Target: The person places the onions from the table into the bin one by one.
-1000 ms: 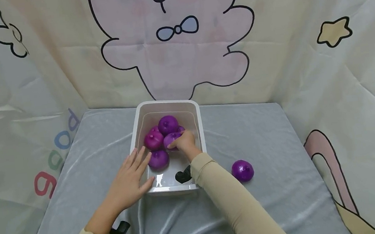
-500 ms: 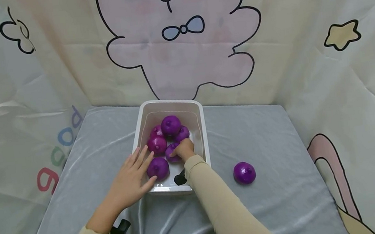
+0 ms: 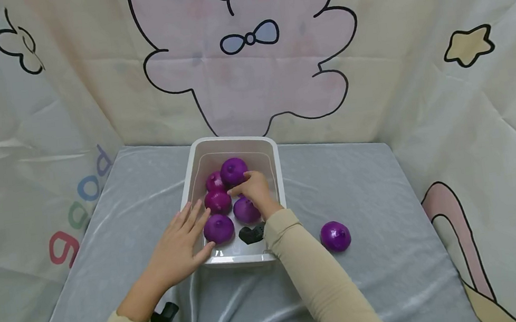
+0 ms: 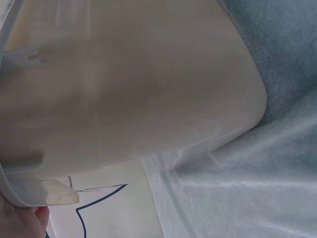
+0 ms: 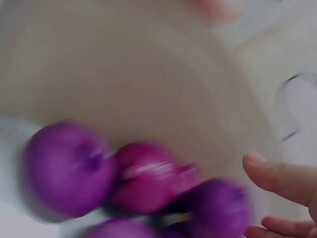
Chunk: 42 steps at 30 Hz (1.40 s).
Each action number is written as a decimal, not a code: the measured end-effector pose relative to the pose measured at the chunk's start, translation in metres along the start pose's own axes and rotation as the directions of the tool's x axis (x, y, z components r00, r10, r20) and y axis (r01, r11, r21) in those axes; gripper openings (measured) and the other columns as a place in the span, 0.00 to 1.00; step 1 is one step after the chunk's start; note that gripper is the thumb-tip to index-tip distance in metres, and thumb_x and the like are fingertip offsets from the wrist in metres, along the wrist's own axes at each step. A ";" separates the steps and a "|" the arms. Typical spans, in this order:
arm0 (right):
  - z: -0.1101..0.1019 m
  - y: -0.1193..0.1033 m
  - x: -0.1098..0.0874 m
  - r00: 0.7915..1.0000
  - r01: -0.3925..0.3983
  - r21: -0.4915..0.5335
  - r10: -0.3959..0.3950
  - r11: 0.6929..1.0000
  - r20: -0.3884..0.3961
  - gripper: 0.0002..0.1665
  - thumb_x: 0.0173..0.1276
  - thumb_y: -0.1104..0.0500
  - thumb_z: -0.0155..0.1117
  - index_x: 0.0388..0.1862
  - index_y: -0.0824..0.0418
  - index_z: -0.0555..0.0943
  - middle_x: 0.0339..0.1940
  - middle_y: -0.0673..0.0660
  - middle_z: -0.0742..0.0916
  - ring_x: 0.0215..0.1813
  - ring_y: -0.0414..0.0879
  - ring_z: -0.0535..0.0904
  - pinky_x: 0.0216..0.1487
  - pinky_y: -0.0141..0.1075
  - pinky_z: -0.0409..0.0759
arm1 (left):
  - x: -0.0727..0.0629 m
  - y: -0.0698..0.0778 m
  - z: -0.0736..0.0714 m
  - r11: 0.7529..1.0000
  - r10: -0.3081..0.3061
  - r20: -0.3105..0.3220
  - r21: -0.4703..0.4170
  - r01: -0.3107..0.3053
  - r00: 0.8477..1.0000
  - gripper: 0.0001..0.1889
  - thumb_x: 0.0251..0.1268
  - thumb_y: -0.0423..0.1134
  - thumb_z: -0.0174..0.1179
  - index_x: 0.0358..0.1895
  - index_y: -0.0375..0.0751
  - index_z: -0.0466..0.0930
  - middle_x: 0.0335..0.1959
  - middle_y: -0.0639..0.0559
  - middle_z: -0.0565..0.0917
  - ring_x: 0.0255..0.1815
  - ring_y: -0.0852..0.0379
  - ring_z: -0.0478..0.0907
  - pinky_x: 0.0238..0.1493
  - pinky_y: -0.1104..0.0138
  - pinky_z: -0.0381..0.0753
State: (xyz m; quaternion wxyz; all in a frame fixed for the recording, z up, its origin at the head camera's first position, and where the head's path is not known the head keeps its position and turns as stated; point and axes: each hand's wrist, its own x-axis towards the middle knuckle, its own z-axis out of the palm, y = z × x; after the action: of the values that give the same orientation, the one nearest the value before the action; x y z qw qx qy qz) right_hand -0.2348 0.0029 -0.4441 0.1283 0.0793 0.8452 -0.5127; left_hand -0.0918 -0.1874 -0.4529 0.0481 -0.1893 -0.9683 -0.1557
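Several purple onions (image 3: 219,229) lie in a white plastic bin (image 3: 280,179). My left hand (image 3: 180,252) has its fingers spread over the bin's near left rim, close to the nearest onion; the left wrist view shows mostly the bin's outer wall (image 4: 148,89). My right hand (image 3: 255,188) is inside the bin above the onions, its fingers by the back onion (image 3: 233,171) and partly covering another one. In the right wrist view, my right thumb (image 5: 280,178) stands apart from the fingers, beside a dark purple onion (image 5: 223,208).
One more purple onion (image 3: 335,236) sits on the grey cloth (image 3: 385,274) to the right of the bin. Behind rises a curtain (image 3: 371,63) with a cartoon bear, and curtains flank both sides. A black strap piece (image 3: 165,316) hangs by the left wrist.
My right hand first drew one onion toward the bin's front. It has since let go of that onion and moved back toward the rear ones. My left hand has stayed on the rim.
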 end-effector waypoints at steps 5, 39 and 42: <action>-0.046 -0.018 -0.019 0.988 0.091 0.168 -0.110 0.982 0.109 0.46 0.54 0.64 0.78 0.71 0.66 0.70 0.73 0.63 0.75 0.76 0.54 0.68 0.76 0.43 0.67 | -0.001 0.000 0.001 1.000 0.006 -0.012 -0.012 -0.006 1.000 0.38 0.66 0.54 0.57 0.76 0.40 0.62 0.80 0.40 0.58 0.81 0.37 0.51 0.78 0.44 0.55; -0.207 0.218 -0.085 0.990 -0.139 0.202 0.141 0.969 0.006 0.51 0.64 0.58 0.72 0.80 0.61 0.56 0.81 0.58 0.64 0.83 0.50 0.54 0.82 0.41 0.53 | -0.001 0.001 0.002 1.000 -0.006 -0.008 -0.011 0.006 1.000 0.38 0.67 0.54 0.56 0.76 0.40 0.62 0.80 0.40 0.58 0.81 0.37 0.50 0.79 0.45 0.53; -0.207 0.225 -0.086 0.990 -0.140 0.198 0.140 0.970 0.011 0.51 0.64 0.59 0.72 0.80 0.61 0.56 0.81 0.58 0.63 0.82 0.50 0.54 0.81 0.41 0.53 | -0.001 0.001 0.002 1.000 -0.010 -0.005 -0.007 0.010 1.000 0.38 0.67 0.55 0.56 0.76 0.41 0.62 0.80 0.40 0.58 0.81 0.38 0.50 0.79 0.45 0.52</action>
State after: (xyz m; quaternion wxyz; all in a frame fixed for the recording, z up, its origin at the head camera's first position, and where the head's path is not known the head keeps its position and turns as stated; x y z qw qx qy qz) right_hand -0.1212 0.2904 -0.5171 0.1544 0.1519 0.7822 -0.5841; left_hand -0.0906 -0.1866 -0.4549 0.0491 -0.1843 -0.9686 -0.1597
